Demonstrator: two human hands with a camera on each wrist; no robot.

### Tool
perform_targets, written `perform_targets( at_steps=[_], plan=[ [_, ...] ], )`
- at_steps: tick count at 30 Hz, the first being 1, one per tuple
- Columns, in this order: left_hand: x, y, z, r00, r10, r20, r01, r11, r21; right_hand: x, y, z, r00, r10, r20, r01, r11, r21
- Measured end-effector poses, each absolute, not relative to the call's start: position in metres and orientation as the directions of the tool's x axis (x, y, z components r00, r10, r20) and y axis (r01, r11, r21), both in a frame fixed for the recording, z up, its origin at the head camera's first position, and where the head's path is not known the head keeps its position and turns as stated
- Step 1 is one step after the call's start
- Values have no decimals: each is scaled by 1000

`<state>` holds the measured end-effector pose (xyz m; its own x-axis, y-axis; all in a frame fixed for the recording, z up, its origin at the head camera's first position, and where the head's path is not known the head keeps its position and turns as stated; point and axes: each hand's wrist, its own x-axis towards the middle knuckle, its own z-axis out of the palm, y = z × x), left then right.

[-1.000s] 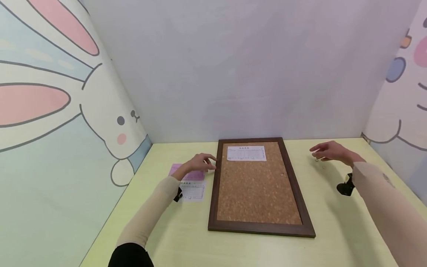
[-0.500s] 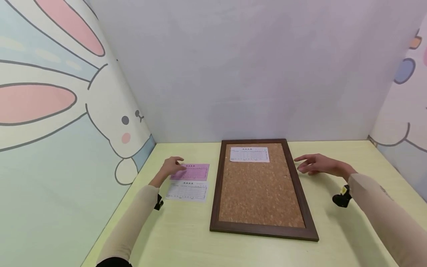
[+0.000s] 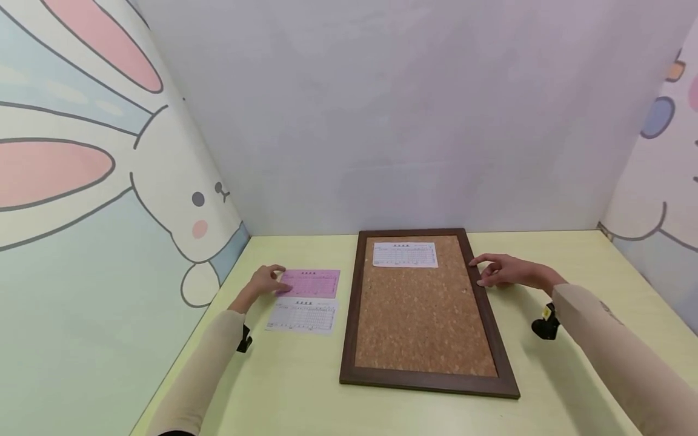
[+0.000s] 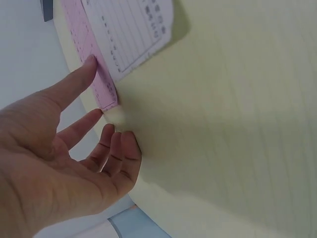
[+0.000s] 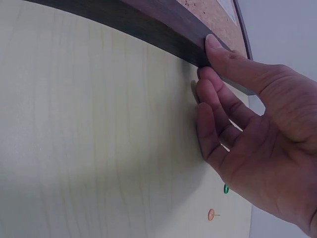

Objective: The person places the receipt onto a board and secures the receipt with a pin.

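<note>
Pink form (image 3: 314, 282), nine o'clock of the corkboard (image 3: 420, 321): left hand (image 3: 264, 281), fingers loose, thumb over it; right hand (image 3: 508, 270), relaxed, touches the frame (image 3: 349, 321). Edge-pinching should prevent creases.

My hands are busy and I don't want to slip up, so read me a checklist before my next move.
1. Left hand touching the pink slip: ok, thumb on top.
2. Pink slip pinched: not ok, the thumb and index tips are apart.
3. Pink slip free of the white slip: cannot tell; their long edges lie close and may overlap.
4. Right hand at the frame: ok, thumb and index at its right edge.
5. Slip on the cork fastened: cannot tell, too small to see.
6. Right fingertips away from the green tack and orange tack: ok, both lie apart from them.
</note>
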<state>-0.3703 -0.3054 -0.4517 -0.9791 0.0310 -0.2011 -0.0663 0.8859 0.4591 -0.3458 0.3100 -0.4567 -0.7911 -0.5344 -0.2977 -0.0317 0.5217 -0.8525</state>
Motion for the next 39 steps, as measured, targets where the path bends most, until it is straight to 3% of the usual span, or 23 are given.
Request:
perform_targets(
  at_steps=[6, 15, 24, 31, 39],
  plan=[
    [-368, -304, -454, -980, 26, -199, -76, 872, 485, -347, 311, -457, -779, -537, -325, -8, 526, -850],
    [-369, -301, -449, -968, -65, -242, -202, 775, 599, -348, 311, -458, -788, -533, -307, -15, 516, -857],
    [-362, -298, -438, -962, -62, -264, -237, 666, 707, -347, 315, -456, -782, -570, -253, -130, 546, -828],
    [-360, -294, -422, -975, -32, -220, -191, 626, 756, -341, 319, -444, -826, -478, -299, -76, 621, -780],
    [-353, -297, -400, -978, -53, -201, -198, 533, 823, -332, 321, -427, -880, -417, -229, -113, 652, -750]
  ],
)
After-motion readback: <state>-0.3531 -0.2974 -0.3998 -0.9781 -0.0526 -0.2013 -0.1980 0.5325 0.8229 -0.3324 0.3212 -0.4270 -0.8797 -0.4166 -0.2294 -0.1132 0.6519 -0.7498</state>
